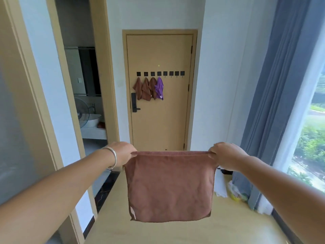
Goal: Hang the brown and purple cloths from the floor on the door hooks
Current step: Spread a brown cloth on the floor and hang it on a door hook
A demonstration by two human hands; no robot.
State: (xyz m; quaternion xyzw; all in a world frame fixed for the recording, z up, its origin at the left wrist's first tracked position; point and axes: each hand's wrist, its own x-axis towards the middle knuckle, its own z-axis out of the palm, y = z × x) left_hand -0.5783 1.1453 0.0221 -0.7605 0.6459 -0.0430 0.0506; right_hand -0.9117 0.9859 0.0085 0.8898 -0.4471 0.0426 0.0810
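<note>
Seen from a head-worn camera in a narrow room facing a closed tan door. At far left, an open doorway shows a standing fan. In the foreground the left hand, a silver bangle on its wrist, pinches the upper left corner of a brown cloth. The cloth hangs flat and stretched in mid-air, well short of the door, probably spread to find a corner or loop for hanging. Beyond it, on the door, a row of eight black hooks runs at head height; the four on the left already carry three brown cloths and one purple cloth, and the four on the right are free, so the next free hook looks the likely target. The right hand pinches the cloth's upper right corner. At far right, a grey-blue curtain frames a bright window.
</note>
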